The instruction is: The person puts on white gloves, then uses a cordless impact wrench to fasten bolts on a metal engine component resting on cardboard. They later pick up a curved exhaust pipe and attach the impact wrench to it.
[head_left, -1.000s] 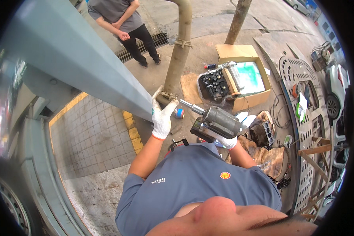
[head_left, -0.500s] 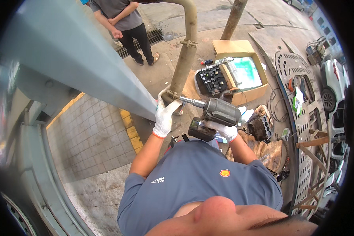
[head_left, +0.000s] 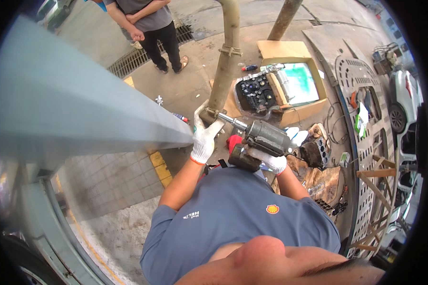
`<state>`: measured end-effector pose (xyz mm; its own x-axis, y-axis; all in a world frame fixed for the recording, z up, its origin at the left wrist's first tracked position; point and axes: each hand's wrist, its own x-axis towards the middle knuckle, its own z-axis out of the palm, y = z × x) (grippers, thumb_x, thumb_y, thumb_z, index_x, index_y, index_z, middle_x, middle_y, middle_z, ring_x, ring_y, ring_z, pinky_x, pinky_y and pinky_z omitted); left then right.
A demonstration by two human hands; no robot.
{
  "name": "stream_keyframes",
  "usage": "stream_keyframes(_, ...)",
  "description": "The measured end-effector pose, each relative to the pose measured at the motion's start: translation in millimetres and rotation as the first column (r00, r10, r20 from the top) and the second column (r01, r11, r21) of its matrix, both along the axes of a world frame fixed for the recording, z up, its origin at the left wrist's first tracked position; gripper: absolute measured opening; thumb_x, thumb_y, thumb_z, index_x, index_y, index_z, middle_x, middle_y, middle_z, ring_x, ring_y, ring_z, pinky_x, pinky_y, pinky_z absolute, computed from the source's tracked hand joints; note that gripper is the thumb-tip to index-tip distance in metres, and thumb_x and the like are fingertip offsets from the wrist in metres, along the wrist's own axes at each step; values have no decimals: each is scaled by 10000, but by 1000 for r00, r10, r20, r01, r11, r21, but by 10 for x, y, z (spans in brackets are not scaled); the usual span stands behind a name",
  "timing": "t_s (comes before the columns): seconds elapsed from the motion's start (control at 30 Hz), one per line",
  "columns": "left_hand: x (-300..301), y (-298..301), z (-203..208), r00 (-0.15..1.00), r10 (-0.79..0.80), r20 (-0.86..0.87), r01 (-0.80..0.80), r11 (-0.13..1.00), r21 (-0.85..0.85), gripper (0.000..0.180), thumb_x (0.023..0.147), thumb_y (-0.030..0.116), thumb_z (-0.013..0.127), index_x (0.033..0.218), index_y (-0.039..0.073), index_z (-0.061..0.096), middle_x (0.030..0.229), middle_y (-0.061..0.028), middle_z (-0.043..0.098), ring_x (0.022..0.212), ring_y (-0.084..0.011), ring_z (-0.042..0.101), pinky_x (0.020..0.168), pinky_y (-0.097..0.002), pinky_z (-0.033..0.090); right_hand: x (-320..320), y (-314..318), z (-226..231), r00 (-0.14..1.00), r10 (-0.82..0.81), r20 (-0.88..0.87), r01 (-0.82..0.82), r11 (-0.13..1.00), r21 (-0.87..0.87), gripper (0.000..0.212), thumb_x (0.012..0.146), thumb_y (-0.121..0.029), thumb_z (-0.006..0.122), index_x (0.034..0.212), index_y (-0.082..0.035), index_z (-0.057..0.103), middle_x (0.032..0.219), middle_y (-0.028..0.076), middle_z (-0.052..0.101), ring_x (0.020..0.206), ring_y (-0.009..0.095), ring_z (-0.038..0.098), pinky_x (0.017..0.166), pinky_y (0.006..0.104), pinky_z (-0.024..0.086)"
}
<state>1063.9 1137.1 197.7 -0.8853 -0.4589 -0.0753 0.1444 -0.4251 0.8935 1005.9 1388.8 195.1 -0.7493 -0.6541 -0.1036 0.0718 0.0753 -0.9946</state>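
In a white knit glove, my right hand [head_left: 272, 162] is closed round the handle of a dark cordless impact wrench [head_left: 270, 135]. The wrench lies nearly level in front of my chest, its battery towards me. A silver extension with a socket [head_left: 233, 121] runs left from its nose to a bolt at the lower end of a tan metal pipe [head_left: 225, 78]. My left hand [head_left: 203, 138], gloved too, wraps that lower end, thumb close to the socket tip. Some of its fingers are hidden behind the pipe.
A large grey post [head_left: 104, 104] slants in on the left. Beyond the pipe lie an engine part [head_left: 257, 92] and an open cardboard box [head_left: 302, 111]. Dirty metal parts [head_left: 316, 149] sit at right, beside a perforated metal frame [head_left: 366, 156]. A person [head_left: 150, 28] stands at far left.
My view has shifted slightly, and a red item now shows beside the wrench. Both hands keep their grips, with the socket still at the pipe's lower end.
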Motion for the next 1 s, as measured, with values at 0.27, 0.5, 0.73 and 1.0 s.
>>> stream_keyframes(0.27,-1417,-186,-117,980,135,144,-117,984,-133,654,956,-4,715,1541,63,429,1262,-104,635,1059,-172,660,788,-315,598,-1714,-212,-458,976,139,170,-111,980,-163,584,903,-33,822,1451,-62,625,1373,97,710,1264,216,670,1091,406,542)
stream_keyframes(0.5,-2299,-201,-145,978,103,180,-93,994,-64,693,950,13,745,1553,70,409,1293,-89,624,1097,-151,630,913,-300,565,-2657,-238,-358,953,84,292,-55,993,-108,506,864,-35,834,1346,-75,683,1242,77,740,1138,198,703,993,398,588)
stream_keyframes(0.73,-2954,-512,-161,980,80,184,-50,986,-161,717,942,1,751,1566,54,401,1347,-95,600,1182,-165,611,1040,-323,528,-3187,-556,-502,943,70,326,-28,991,-130,456,876,-16,774,1316,-72,666,1177,70,733,1079,197,702,956,383,589)
stream_keyframes(1.0,-3972,-1294,-432,987,-41,156,70,981,-183,694,938,16,759,1547,56,430,1307,-75,644,1131,-148,637,875,-284,571,-3924,-1138,-1258,989,-37,140,37,999,4,462,846,-115,823,1279,-50,675,1165,84,732,1011,194,704,899,364,587)
